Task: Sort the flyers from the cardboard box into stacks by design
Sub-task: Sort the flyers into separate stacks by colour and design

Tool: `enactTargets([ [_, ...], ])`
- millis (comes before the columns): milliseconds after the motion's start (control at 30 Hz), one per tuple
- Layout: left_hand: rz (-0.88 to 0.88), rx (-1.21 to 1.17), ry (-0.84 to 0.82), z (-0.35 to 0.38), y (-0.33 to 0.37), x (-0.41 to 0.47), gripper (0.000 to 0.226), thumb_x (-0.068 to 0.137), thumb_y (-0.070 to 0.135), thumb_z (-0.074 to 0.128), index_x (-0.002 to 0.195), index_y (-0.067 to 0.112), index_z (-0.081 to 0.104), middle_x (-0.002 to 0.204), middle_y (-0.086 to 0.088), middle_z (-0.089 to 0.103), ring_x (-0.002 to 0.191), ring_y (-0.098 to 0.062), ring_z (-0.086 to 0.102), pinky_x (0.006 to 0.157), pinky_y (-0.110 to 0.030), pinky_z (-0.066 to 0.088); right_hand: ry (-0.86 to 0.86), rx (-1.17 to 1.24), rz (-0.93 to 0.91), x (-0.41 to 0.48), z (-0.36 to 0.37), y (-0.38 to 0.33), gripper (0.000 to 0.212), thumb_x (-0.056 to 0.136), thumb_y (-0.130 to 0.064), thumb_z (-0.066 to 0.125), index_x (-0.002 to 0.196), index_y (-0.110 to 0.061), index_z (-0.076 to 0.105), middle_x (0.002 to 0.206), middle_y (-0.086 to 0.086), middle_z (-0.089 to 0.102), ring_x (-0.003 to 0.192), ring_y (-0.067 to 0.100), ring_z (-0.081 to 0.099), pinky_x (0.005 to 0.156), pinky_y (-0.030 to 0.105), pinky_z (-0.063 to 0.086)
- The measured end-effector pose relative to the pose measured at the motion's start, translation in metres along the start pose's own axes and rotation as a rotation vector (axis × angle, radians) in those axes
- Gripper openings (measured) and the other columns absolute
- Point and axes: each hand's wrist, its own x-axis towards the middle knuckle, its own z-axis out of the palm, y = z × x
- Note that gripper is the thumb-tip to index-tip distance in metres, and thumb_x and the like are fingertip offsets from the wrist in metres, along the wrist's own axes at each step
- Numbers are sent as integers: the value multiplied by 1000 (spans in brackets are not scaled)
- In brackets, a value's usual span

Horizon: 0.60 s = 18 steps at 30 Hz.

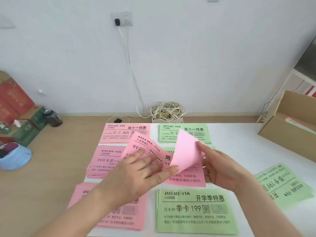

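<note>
Over the middle of the white bench [239, 151], a fanned bunch of pink flyers [186, 177] hangs between both hands, probably spread so each design can be read before it is dealt out. The right hand [220, 168] grips the bunch from the right, fingers curled beneath and thumb on top, bending the top sheet [186, 147] up so its blank back shows. The left hand [142, 170] lies across the fan with fingers nearly straight, pressing rather than clutching, thumb at the lifted sheet's lower edge. Three pink stacks [104, 159] run down the left side and three green stacks [195, 211] lie to the right, one of them turned around, so sorting looks well along. More flyers remain in the cardboard box [290, 132] at the far right corner. Beyond the bench is a white wall with a socket [122, 18], a white cable [131, 71] dropping to a tangled coil [167, 112]. Wood floor on the left holds red cartons [13, 100], a dark jar [53, 117] and a blue tub [15, 158].
</note>
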Motion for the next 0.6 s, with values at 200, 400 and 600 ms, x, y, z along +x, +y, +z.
enactTargets([
  [200, -5, -33, -21, 0, -42, -54, 47, 105, 20, 20, 151, 23, 13, 113, 5, 69, 111, -20, 62, 95, -43, 49, -63, -5, 64, 28, 67, 5, 52, 87, -46, 52, 115, -4, 63, 106, 23, 69, 81, 34, 71, 67, 41, 59],
  [400, -84, -102, 0, 15, -69, -100, 47, 85, 8, 39, 130, 19, 44, 113, 1, 69, 108, -19, 63, 95, -36, 49, 83, -386, 1, 40, 109, 28, 34, 87, 1, 63, 115, -18, 54, 94, 16, 73, 81, 33, 72, 73, 48, 58],
  [600, -519, -408, 205, 43, -90, -149, 32, 71, 7, 73, 100, 18, 70, 112, -2, 68, 108, -20, 54, 85, -36, 54, 182, -425, -79, 36, 128, 39, 17, 90, -5, 62, 106, -13, 60, 91, 12, 75, 82, 33, 72, 76, 52, 57],
])
